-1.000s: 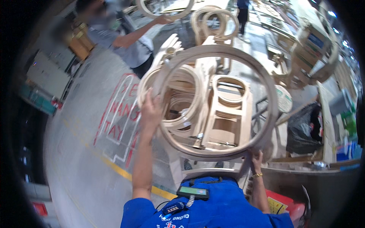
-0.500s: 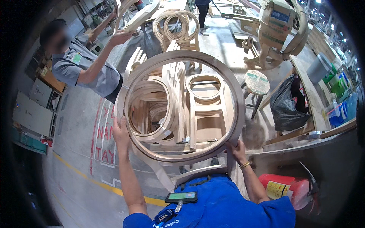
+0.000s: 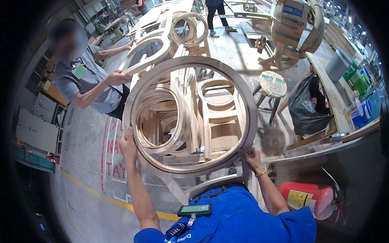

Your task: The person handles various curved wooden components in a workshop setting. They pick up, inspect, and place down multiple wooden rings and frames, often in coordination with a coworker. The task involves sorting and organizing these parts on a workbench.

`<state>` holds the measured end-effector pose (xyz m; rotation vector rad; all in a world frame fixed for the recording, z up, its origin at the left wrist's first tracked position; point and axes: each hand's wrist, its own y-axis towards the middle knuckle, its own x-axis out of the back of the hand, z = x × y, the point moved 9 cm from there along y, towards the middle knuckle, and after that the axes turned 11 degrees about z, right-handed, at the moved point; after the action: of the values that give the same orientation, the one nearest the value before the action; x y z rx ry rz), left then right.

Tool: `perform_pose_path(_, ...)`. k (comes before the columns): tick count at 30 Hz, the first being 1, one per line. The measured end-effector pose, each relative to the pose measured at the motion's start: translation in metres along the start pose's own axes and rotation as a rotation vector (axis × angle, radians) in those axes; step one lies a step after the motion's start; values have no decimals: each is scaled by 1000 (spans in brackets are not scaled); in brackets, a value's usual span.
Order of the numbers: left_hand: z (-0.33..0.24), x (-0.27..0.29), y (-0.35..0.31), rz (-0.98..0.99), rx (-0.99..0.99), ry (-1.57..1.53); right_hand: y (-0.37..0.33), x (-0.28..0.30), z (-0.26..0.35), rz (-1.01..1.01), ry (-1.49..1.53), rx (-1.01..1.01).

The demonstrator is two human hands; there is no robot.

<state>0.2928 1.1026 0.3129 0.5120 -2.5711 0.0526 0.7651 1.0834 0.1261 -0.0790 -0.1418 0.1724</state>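
Observation:
A pale wooden chair-back frame (image 3: 251,111) with a big round ring is held up in front of me, its two legs pointing back toward my body. My left hand (image 3: 128,146) is closed round the ring's lower left side. At the lower right, my right hand (image 3: 253,160) grips it, with the fingers partly behind the wood. Through the ring I see several stacked wooden frames (image 3: 189,105) with round openings. Beside them on the right is another frame (image 3: 223,115) with an oval opening.
At the left, a co-worker (image 3: 87,77) in grey holds a similar frame (image 3: 163,52) with both hands. To the right are a round stool (image 3: 272,84), a bench (image 3: 329,95) with a black bag (image 3: 303,111), and a red fire extinguisher (image 3: 298,189). More round frames (image 3: 201,22) stand farther back.
The co-worker has lowered a frame, bringing it toward the stacked frames. My hands keep their hold on the ring, which is nearly where it was. My view has shifted slightly.

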Motion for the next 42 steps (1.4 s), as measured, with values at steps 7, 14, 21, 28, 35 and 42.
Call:
perform_pose_path(7,2,-5,0,92,-72,-162,1,-2,-2,-5,75,30)
perform_pose_path(14,28,-21,-14,193,-19,-531,-1,1,-12,-13,98,-89)
perform_pose_path(21,87,-45,-45,152,103,-761,-1,7,-14,-68,-36,-178)
perform_pose_path(28,120,-78,-78,90,221,-926,2,4,-4,-50,-90,-199)
perform_pose_path(35,142,-98,-101,138,224,-1106,8,-2,20,-42,-206,-144)
perform_pose_path(42,162,-108,-113,140,351,-941,14,-8,20,-25,-194,-117)
